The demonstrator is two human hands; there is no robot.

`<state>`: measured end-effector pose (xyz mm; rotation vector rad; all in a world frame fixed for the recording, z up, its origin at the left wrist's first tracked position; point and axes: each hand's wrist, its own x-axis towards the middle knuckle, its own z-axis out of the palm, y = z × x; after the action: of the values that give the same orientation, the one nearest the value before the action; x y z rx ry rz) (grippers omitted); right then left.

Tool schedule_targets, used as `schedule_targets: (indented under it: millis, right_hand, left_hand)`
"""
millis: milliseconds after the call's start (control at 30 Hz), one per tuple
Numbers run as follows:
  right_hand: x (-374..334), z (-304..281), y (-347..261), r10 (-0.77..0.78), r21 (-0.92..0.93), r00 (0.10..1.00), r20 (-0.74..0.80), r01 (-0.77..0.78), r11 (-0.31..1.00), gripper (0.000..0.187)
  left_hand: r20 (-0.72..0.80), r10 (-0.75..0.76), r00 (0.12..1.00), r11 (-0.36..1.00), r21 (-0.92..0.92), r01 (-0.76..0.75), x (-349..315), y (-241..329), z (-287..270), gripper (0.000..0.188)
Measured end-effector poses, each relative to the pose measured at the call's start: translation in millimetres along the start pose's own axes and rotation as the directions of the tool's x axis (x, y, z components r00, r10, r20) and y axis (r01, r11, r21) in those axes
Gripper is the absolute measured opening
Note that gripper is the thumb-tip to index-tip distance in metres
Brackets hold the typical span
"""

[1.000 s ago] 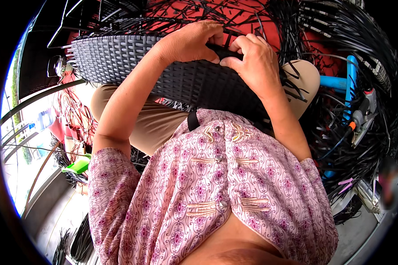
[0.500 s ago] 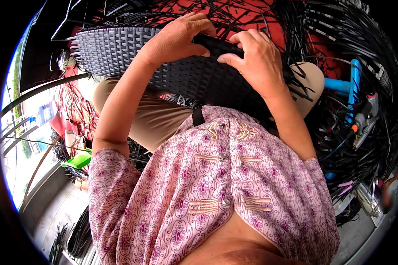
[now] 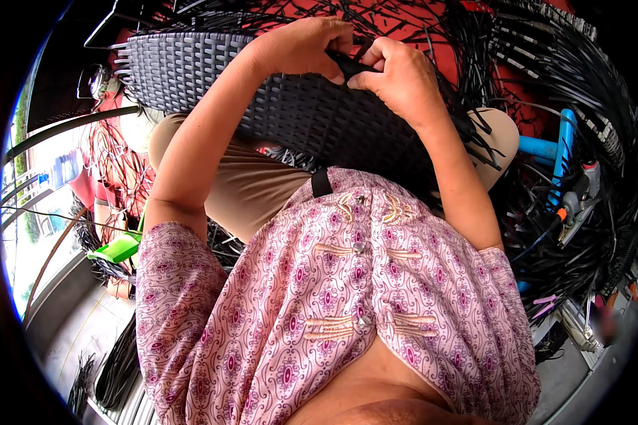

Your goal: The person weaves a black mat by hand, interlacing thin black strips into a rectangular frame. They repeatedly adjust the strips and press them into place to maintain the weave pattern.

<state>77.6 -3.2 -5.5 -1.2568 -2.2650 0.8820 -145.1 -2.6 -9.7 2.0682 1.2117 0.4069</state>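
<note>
Across my lap lies a curved panel of dark grey woven plastic strip [image 3: 184,71], its weave black toward the right. At its far edge my left hand [image 3: 301,46] is closed, thumb on the near face and fingers curled over the rim. Close beside it my right hand [image 3: 404,81] pinches a black strip [image 3: 364,51] between thumb and curled fingers, where a short loop rises from the edge. The two thumbs nearly meet. What the left fingertips hold behind the rim is partly hidden.
Loose black strips litter the red surface [image 3: 446,35] beyond the panel. On the right are a blue pipe frame [image 3: 566,152], a grey-and-orange air tool [image 3: 578,202] and heaped black strips [image 3: 617,85]. A green scoop-like piece [image 3: 117,248] lies at left.
Both hands have drawn closer together at the panel's edge. The right fingers have curled in from a spread pose and now pinch the black strip. The panel has shifted slightly upward in view.
</note>
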Motion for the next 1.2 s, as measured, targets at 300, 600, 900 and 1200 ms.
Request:
schedule_targets:
  millis: [300, 600, 900, 1200]
  right_hand:
    - [-8.3, 4.2, -4.7, -0.196, -0.211, 0.979, -0.061, 0.179, 0.961, 0.035]
    - [18.8, 24.6, -21.6, -0.249, -0.25, 0.966, -0.068, 0.225, 0.942, 0.04]
    - [27.3, 37.7, -27.4, -0.214, -0.194, 0.972, -0.093, 0.194, 0.962, 0.038]
    - [24.5, 46.4, -23.3, -0.278, -0.141, 0.946, -0.168, 0.256, 0.956, 0.034]
  left_hand:
    - [-0.148, 0.203, 0.968, 0.979, 0.018, -0.203, -17.2, -1.3, 3.4, 0.04]
    - [-0.133, 0.134, 0.982, 0.98, 0.163, -0.112, -39.2, -19.0, -21.0, 0.046]
    - [-0.199, 0.134, 0.971, 0.97, 0.227, -0.088, -44.2, -32.9, -21.2, 0.043]
    - [-0.165, 0.116, 0.979, 0.992, 0.063, -0.107, -39.4, -26.6, -24.4, 0.038]
